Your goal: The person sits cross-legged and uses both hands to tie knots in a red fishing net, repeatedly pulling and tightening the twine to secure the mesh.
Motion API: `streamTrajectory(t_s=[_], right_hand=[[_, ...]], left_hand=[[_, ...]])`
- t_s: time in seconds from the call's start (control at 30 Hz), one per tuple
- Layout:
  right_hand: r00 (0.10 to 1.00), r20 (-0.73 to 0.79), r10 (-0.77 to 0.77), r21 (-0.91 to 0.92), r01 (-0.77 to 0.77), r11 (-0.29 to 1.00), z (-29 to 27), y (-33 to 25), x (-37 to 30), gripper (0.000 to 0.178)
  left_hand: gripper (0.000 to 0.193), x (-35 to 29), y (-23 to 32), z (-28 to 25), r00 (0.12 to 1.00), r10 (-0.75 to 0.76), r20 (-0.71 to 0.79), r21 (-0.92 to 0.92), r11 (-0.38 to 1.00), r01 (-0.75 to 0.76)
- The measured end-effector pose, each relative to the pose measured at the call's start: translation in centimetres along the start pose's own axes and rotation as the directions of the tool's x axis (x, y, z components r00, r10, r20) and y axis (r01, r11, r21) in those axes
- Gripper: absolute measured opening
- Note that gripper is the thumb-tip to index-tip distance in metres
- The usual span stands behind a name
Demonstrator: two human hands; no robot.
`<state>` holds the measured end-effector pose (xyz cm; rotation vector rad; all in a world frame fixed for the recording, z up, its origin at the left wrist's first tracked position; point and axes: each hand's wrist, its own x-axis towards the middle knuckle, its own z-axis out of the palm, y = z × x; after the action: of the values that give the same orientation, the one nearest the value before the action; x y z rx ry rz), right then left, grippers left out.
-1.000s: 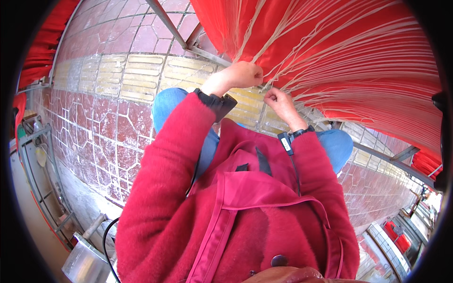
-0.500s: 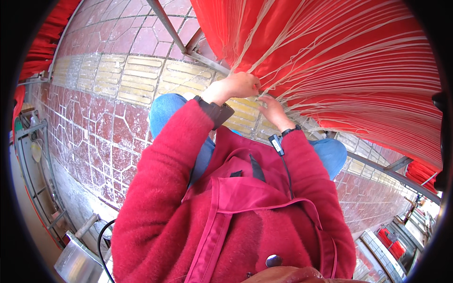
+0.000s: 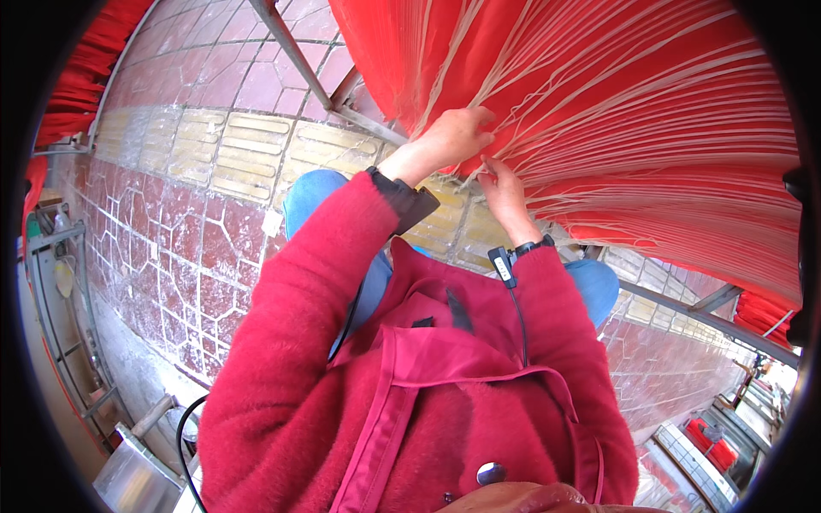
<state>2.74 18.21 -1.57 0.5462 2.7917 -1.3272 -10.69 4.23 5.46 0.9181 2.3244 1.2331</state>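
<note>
Long, thin beige strands [image 3: 590, 128] fan out over a large sheet of red cloth [image 3: 376, 60] at the upper right. My left hand [image 3: 449, 137] lies over the cloth's near edge, its back toward me and its fingers curled; what is inside them is hidden. Just right of it, my right hand [image 3: 506, 192] pinches beige strands between thumb and fingertips. Loose, tangled strand ends hang below and between the two hands. Both wrists carry black bands, and a small black device [image 3: 502, 267] with a cable sits by the right one.
A metal frame [image 3: 295, 56] runs beside the cloth, with another bar [image 3: 684, 303] at the right. Underfoot is tiled pavement [image 3: 201, 235] with a yellow ribbed strip and white smears. More red cloth [image 3: 77, 81] hangs far left. A metal container [image 3: 137, 479] stands lower left.
My left hand has shifted slightly up and right, and its thumb now shows. My right hand has turned more upright, moving a little right, with its fingertips raised.
</note>
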Motion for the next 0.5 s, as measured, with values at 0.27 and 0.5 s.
streamTrajectory(t_s=[0.27,0.5], right_hand=[[0.990,-0.138,-0.016,0.357,0.065,0.932,-4.5,-5.2,0.9,0.035],[0.983,-0.182,-0.014,0.539,0.111,0.835,-6.1,-9.1,-0.3,0.030]], left_hand=[[0.035,1.6,4.5,-1.6,0.981,0.116,-0.154,-0.267,0.951,-0.155],[0.024,0.2,4.7,-3.4,0.994,0.066,-0.087,-0.347,0.933,-0.092]])
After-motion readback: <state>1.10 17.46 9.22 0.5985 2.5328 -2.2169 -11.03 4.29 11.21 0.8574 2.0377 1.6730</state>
